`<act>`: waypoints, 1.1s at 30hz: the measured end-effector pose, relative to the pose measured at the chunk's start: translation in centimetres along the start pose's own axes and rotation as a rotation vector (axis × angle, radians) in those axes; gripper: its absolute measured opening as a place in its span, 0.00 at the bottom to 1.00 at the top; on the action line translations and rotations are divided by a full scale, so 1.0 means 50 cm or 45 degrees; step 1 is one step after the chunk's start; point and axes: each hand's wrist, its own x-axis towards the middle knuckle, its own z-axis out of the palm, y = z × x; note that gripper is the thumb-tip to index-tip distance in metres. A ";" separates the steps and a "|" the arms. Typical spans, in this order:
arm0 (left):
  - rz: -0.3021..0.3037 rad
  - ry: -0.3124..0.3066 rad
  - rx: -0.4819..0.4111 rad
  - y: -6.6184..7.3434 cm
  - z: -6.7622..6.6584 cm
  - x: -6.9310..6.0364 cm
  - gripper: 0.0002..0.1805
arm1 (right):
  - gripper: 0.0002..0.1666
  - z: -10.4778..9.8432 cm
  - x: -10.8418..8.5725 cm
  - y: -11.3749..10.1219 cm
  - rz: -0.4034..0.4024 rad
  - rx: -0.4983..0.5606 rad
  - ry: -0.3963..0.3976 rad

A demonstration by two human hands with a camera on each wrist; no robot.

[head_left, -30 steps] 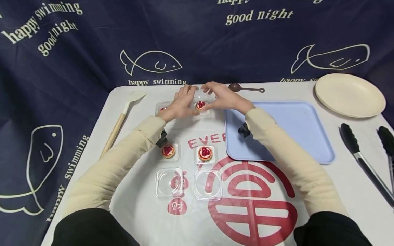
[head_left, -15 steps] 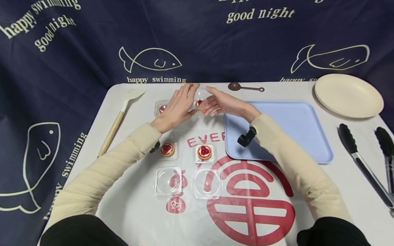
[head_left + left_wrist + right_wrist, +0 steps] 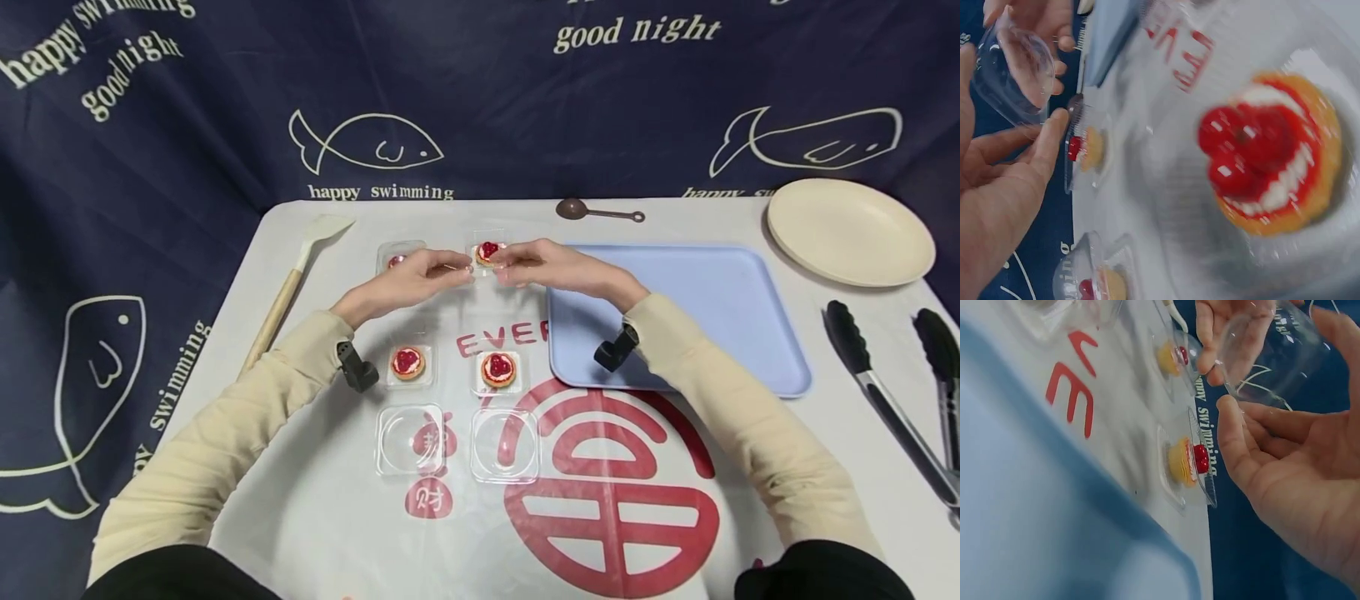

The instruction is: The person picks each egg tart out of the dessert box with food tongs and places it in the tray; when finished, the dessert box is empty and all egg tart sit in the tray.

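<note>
My left hand (image 3: 412, 281) and right hand (image 3: 558, 267) face each other at the back of the table. Between them they hold a clear plastic lid (image 3: 1272, 356), gripped at its edges and raised; it hardly shows in the head view. Just behind the fingers a cherry-topped tart (image 3: 488, 252) sits in a clear box. Another tart (image 3: 396, 261) at back left is partly hidden by my left hand, under a clear dome (image 3: 1077, 272). Nearer me are a left tart (image 3: 407, 363) and a right tart (image 3: 498, 369), each in a clear container.
Two clear plastic pieces, left (image 3: 411, 440) and right (image 3: 506, 445), lie in front. A blue tray (image 3: 720, 325) is at right, below my right forearm. Around the edges are a spatula (image 3: 281, 308), a brown spoon (image 3: 600, 212), a cream plate (image 3: 851, 233) and tongs (image 3: 892, 417).
Both hands have drawn back toward me from around the back-right tart, with the clear lid between them. My right fingers have changed their hold. The tarts and tray stay put.
</note>
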 end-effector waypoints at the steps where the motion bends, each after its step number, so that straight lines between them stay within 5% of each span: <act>1: 0.021 0.005 0.046 -0.003 0.001 -0.001 0.28 | 0.33 0.001 -0.001 0.000 -0.006 -0.050 -0.008; 7: 0.097 0.010 0.189 -0.011 0.019 0.001 0.34 | 0.46 0.018 -0.001 -0.002 -0.011 -0.382 0.012; 13: 0.062 0.006 0.385 -0.015 0.035 0.011 0.40 | 0.48 0.041 -0.002 -0.007 -0.052 -0.712 0.127; 25: 0.084 -0.009 0.606 -0.011 0.048 0.028 0.40 | 0.45 0.052 0.003 0.007 0.006 -0.806 0.144; 33: -0.010 -0.050 0.611 -0.011 0.050 0.023 0.44 | 0.44 0.054 -0.005 0.008 0.057 -0.777 0.083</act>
